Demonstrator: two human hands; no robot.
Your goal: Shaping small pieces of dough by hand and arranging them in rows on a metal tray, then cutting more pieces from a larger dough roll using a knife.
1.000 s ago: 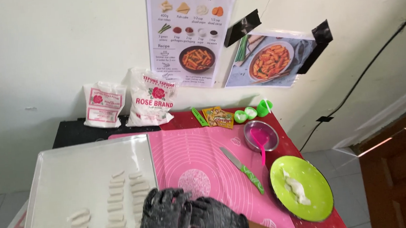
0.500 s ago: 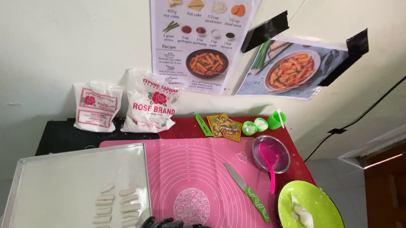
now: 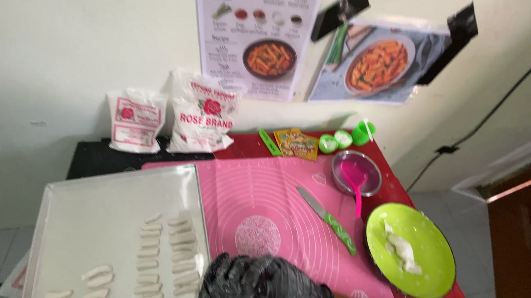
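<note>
Head view looks down on two black-gloved hands pressed close together at the near edge of a pink mat, the left hand touching the right hand, fingers curled inward and dusted with white powder; whatever sits between the palms is hidden, so I cannot tell whether either grip pinches anything or is simply closed against the other. The gloves probably keep sticky dough off the skin, and the powder suggests flour keeps it from clinging. Just left of the hands lies a white tray, overlapping the mat's edge so that finished pieces are within easy reach; on it lie short white dough sticks, pale, smooth and finger-shaped, set in loose columns and kept apart from one another, likely so they do not fuse. To the right of the hands a knife with a green handle rests slantwise on the mat, blade pointing away, handy for cutting. Beyond it a green plate holds a lump of white dough, and a small glass bowl holds a pink spatula. Two flour bags lean against the wall at the back of the red tabletop, well apart from the working area
</note>
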